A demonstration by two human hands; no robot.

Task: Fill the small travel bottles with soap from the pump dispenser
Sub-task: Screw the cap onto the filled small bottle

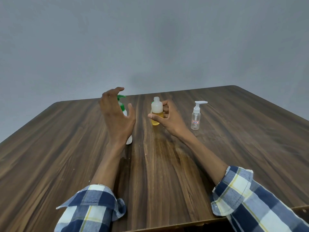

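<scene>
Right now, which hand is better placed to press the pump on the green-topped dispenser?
The left hand. It hovers open right beside the dispenser, its fingers curled above the green pump head. The right hand is busy holding the open, partly filled travel bottle.

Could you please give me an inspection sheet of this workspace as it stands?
Surface: dark wood-grain table, glossy patch near the centre.
Job's things: green-topped pump dispenser upright, mostly hidden behind the left hand; uncapped small bottle, about half full of yellow liquid; clear pump-top bottle standing apart, looks empty, red-marked label.
Clutter: nothing seen.
Grippers: left hand open, fingers spread beside the dispenser; right hand closed around the small bottle.
Cables: nothing seen.
Surroundings: plain grey wall; plaid sleeves rolled back.
</scene>
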